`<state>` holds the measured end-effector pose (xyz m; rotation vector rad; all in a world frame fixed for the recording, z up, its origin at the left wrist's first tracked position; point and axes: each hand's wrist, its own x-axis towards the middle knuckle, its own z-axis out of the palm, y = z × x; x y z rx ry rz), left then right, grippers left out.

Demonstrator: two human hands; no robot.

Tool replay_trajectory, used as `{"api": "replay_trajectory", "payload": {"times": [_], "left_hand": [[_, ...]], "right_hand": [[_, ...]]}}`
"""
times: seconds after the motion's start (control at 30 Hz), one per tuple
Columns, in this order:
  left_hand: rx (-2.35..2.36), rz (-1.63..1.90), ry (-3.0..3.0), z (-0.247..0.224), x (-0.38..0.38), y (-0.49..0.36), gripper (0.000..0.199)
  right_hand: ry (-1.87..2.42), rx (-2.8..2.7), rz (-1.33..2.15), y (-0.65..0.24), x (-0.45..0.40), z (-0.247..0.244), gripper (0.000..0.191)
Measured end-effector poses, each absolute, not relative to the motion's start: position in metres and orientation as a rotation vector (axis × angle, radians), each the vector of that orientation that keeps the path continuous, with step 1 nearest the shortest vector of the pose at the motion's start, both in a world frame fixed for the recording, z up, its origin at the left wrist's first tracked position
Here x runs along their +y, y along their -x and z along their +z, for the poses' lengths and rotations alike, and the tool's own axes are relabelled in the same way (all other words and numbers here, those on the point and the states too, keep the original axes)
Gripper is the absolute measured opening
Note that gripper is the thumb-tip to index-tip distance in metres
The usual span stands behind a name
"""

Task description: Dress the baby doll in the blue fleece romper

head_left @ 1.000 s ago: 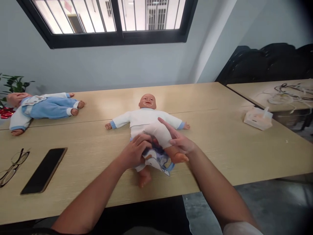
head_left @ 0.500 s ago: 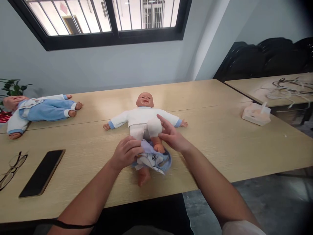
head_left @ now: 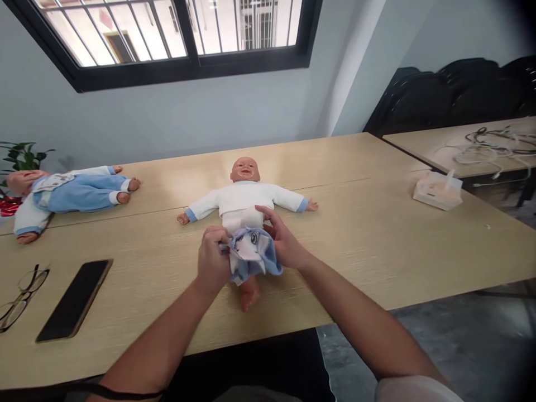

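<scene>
A baby doll lies on its back on the table, arms spread, in a white top with blue cuffs. Bunched around its legs are blue-and-white pants with a printed pattern. One bare foot sticks out below the cloth; the other foot is hidden by it. My left hand is closed on the pants' edge at the doll's left-side hip in view. On the other side my right hand curves round the doll's bent leg, index finger stretched along the thigh, other fingers partly behind the cloth.
A second doll in blue pants lies at the table's far left. A phone and glasses rest at the near left. To the right stands a tissue box. Cables lie on another table, by stacked black chairs.
My left hand has raised the pants up toward the doll's hips. The bent leg's foot, visible before, is now covered by the cloth. My right hand has shifted slightly left and down.
</scene>
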<state>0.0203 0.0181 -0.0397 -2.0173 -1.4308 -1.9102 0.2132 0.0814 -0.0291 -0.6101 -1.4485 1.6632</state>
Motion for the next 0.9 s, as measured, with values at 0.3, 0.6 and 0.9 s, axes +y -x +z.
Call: {"api": "replay_trajectory", "payload": {"times": [0.3,0.6,0.9], "left_hand": [[-1.228,-2.092,2.310,-0.050,0.026,-0.021,0.052],[-1.228,-1.555,2.328,-0.030,0.021,-0.018,0.036],[-1.364,-1.227,2.598,-0.020,0.015,-0.019,0.044]], "right_hand": [[0.769,-1.030,1.613,-0.207,0.090,-0.032,0.073],[0.792,-0.970,1.636,-0.202,0.083,-0.029,0.066],[0.830,-1.199,1.476,-0.198,0.077,-0.035,0.057]]}}
